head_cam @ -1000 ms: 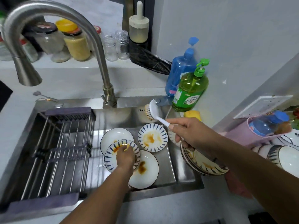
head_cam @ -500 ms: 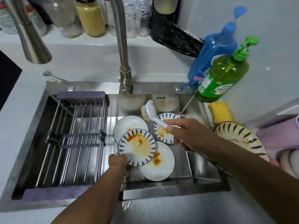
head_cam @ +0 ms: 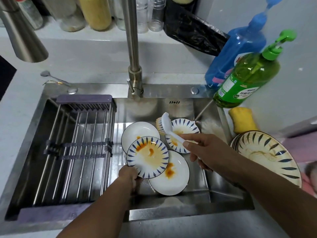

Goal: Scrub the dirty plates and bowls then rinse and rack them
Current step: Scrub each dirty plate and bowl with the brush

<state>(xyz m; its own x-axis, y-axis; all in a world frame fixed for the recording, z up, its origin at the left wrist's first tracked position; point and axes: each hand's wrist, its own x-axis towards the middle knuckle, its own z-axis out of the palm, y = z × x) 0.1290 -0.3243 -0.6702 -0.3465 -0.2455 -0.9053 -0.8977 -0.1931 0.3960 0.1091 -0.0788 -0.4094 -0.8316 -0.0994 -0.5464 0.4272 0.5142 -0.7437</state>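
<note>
A person is standing over a steel sink (head_cam: 223, 200), the left hand (head_cam: 129, 175) gripping the near rim of a blue-striped plate (head_cam: 147, 157) streaked with orange sauce, lifting it tilted above the other dishes. The right hand (head_cam: 208, 152) is clasping the white handle of a scrub brush (head_cam: 165, 125), its bristles hovering over the far side of the basin, not yet touching any plate.

Three more dirty plates are lying in the basin: a plain white one (head_cam: 137, 130) partly under the held plate, a striped one (head_cam: 186, 129) to the right below the brush, and a larger white plate (head_cam: 175, 179) nearest the viewer. A stack of soiled bowls (head_cam: 267, 155) is waiting on the counter at right.

The held plate is being pinched only at its edge; if the sauce or water makes it slick, it is likely to slip and knock against the plates beneath. Scrubbing hard on that one-sided hold could tip it too.

The drying rack (head_cam: 75, 143) is sitting across the left half of the sink, leaving little room to work. The tap (head_cam: 133, 48) is rising at the far edge, with a green soap bottle (head_cam: 247, 79), a blue bottle (head_cam: 240, 48) and a yellow sponge (head_cam: 242, 120) crowding the far right corner
</note>
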